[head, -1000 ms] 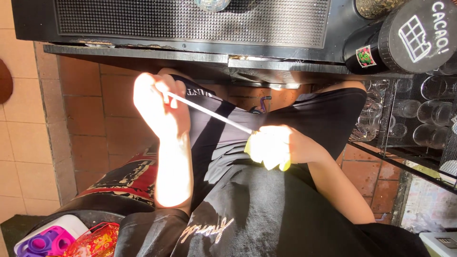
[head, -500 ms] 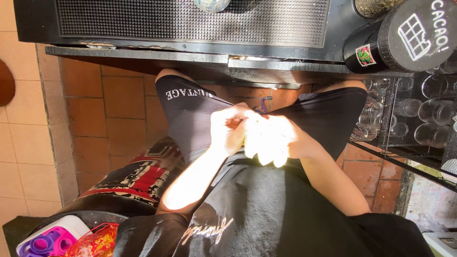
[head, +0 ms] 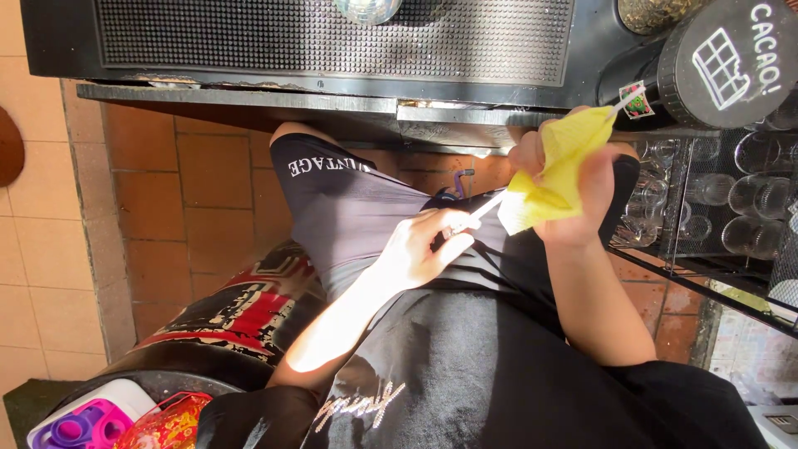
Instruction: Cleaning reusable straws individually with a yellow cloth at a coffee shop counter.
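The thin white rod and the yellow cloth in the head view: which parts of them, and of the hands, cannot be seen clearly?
- Thin white rod: its middle is hidden inside the yellow cloth; only the two ends show.
- Right hand: the cloth covers the palm and most fingers.
- Left hand: strong sunlight washes out the fingertips at the rod's end.
- Rod's material: too thin to tell.
- Glasses on the shelf: cut off by the right edge.

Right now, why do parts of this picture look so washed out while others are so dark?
Head view: hard sunlight from the side blows out the left forearm, the left hand and the yellow cloth; the black shirt and black counter mat fall into deep shadow; the glasses at right glint.
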